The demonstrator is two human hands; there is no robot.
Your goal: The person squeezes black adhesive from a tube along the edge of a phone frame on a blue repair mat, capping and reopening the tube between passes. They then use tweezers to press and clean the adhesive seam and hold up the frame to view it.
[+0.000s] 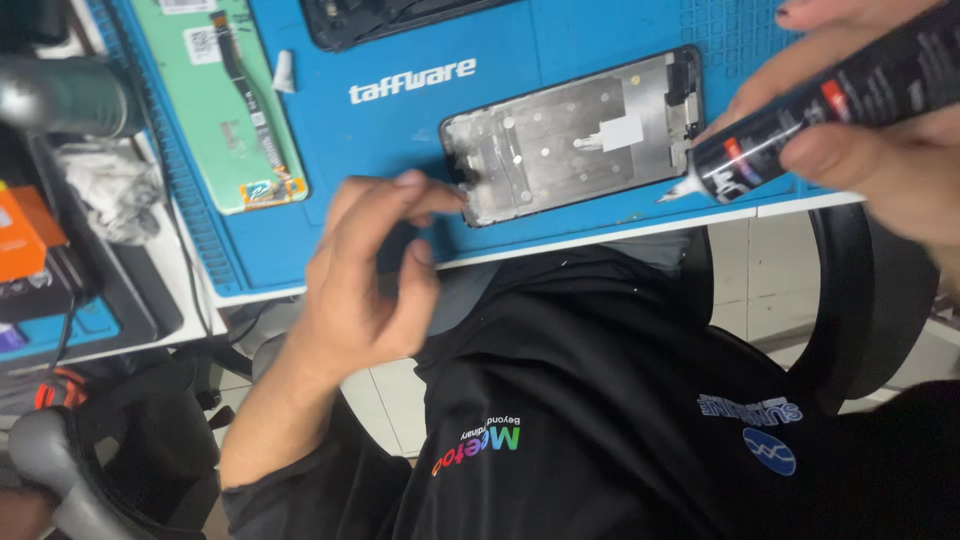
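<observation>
Phone middle frame (575, 135) lies flat on the blue work mat (400, 140), near the mat's front edge, tilted slightly. Bare silver metal plate, black rim, small round holes, a white patch near its centre, dark cutout at the far right end.

Left hand (365, 275) — half open, fingers loosely curled, holding nothing; fingertip touches the frame's near-left corner.

Right hand (880, 140) is closed around a black glue tube (820, 110) with red and white label marks. Its clear nozzle tip sits just beside the frame's right end — contact unclear.

Mat carries a white printed logo above the frame. Left on the mat: green-backed display panel (225, 95) with a flex cable and a white square sticker. Another dark phone body (385, 18) at the top edge. Orange box (25, 235) far left, off the mat.
</observation>
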